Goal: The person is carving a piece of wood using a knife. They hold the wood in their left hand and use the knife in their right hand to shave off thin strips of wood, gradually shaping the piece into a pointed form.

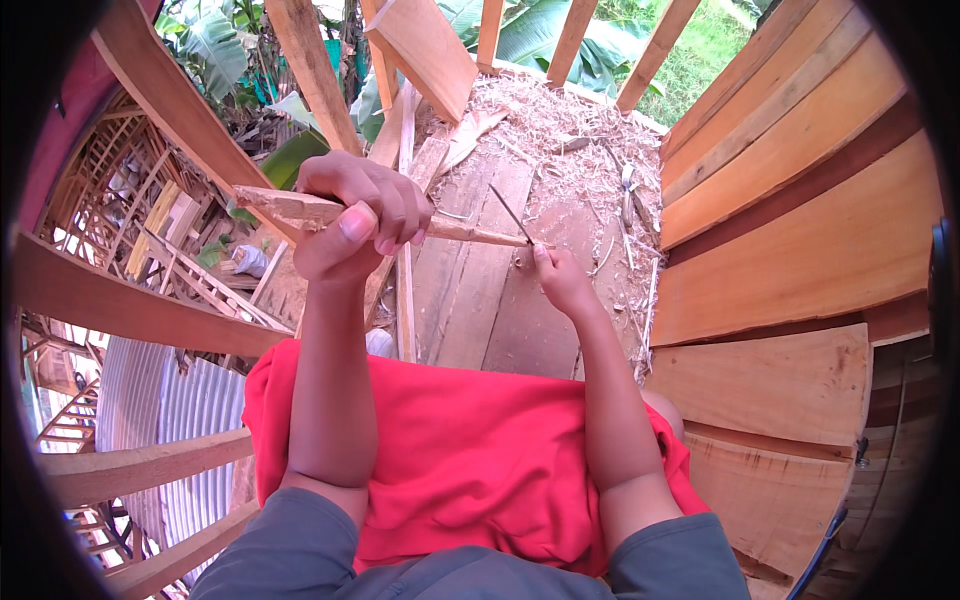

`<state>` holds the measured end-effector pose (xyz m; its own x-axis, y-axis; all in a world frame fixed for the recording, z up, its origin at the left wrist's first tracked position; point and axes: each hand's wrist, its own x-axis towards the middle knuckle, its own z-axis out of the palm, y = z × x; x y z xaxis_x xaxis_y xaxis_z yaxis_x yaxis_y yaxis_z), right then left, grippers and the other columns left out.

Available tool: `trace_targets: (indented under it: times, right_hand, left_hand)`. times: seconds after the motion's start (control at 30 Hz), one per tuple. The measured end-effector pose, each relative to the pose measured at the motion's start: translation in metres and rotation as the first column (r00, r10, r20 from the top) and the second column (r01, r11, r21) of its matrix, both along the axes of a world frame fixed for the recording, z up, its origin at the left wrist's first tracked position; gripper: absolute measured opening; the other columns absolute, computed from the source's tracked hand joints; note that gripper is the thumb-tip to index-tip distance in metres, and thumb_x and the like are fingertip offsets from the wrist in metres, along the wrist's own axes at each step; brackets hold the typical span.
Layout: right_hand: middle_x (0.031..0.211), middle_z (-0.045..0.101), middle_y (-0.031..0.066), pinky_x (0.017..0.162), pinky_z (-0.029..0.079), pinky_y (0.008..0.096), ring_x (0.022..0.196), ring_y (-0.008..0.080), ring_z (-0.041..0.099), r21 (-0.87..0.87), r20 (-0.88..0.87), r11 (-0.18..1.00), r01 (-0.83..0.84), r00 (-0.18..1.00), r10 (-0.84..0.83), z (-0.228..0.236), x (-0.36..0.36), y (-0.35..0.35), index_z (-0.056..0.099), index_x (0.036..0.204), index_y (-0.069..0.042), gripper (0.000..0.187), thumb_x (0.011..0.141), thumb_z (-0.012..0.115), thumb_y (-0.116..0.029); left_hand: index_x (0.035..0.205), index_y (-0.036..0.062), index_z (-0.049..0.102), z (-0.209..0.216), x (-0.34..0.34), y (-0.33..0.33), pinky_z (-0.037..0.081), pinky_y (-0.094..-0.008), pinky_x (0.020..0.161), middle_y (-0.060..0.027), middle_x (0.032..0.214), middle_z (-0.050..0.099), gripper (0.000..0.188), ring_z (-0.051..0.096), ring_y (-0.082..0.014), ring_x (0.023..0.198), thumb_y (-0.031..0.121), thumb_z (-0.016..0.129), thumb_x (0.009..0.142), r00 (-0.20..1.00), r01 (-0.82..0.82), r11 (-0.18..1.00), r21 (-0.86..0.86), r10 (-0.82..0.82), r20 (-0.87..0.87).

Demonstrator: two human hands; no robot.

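My left hand (360, 215) is wrapped round a length of wood, whose thick, rough end (275, 206) juts out to the left past my thumb. From there the slimmer part of the wooden stick (470, 232) runs right, toward my other hand. Closed in a fist, my right hand (562, 278) grips a thin dark blade (510, 213), which looks like a knife. The blade points up and away to the left and crosses the stick near its slim end. Its handle is hidden in my fingers. A red cloth (460, 450) lies over my lap.
Pale wood shavings (560, 120) cover much of the plank floor (470, 290). On the right rises a board wall (800, 220); open wooden posts (310, 75) stand at the left and ahead. A long strip of wood (405, 300) leans left of the floor boards. Corrugated metal (180, 430) shows lower left.
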<state>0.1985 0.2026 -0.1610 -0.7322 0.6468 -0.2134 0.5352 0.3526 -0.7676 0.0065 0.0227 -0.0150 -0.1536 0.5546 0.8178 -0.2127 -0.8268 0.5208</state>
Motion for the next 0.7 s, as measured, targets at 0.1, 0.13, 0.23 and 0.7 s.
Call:
trace_targets:
  times: [0.1,0.13,0.23,0.7]
  right_hand:
    - [0.06,0.054,0.0187,0.062,0.042,0.0443,0.061,0.0325,0.057,0.114,0.091,0.993,-0.01,0.996,-0.001,0.005,0.002,0.0,0.057,0.075,0.001,0.046,0.097,0.043,-0.036]
    - [0.06,0.054,0.0184,0.061,0.043,0.044,0.06,0.0317,0.057,0.139,0.025,0.988,-0.065,0.998,0.062,0.023,-0.003,-0.014,0.057,0.075,0.001,0.046,0.097,0.043,-0.036]
    - [0.06,0.055,0.0178,0.061,0.043,0.0434,0.059,0.0302,0.056,0.137,-0.115,0.975,-0.173,0.975,0.19,0.057,-0.012,-0.043,0.058,0.074,0.002,0.047,0.098,0.042,-0.035]
    - [0.061,0.056,0.0177,0.06,0.042,0.0448,0.059,0.0315,0.057,0.043,-0.26,0.997,-0.062,0.963,0.071,0.06,-0.028,-0.061,0.055,0.072,0.003,0.051,0.1,0.039,-0.037]
  left_hand:
    - [0.067,0.0031,0.052,-0.002,0.002,0.003,0.045,-0.0329,0.05,-0.0069,0.054,0.052,0.021,0.049,-0.0176,0.047,0.013,0.062,0.082,0.999,0.007,1.0,-0.017,-0.006,0.031]
    - [0.067,0.0031,0.052,0.0,0.003,-0.003,0.045,-0.0328,0.05,-0.0069,0.054,0.052,0.021,0.049,-0.0174,0.047,0.013,0.062,0.083,1.0,-0.013,1.0,-0.026,0.013,0.014]
    - [0.068,0.0032,0.051,-0.004,0.007,-0.008,0.045,-0.0326,0.05,-0.007,0.054,0.052,0.022,0.048,-0.0168,0.047,0.015,0.063,0.084,0.997,-0.078,0.996,-0.05,0.079,0.019]
    - [0.074,0.0063,0.047,-0.01,0.013,-0.007,0.044,-0.0329,0.057,-0.0048,0.058,0.044,0.023,0.045,-0.015,0.054,0.019,0.057,0.091,0.933,-0.308,0.945,-0.112,0.323,0.159]
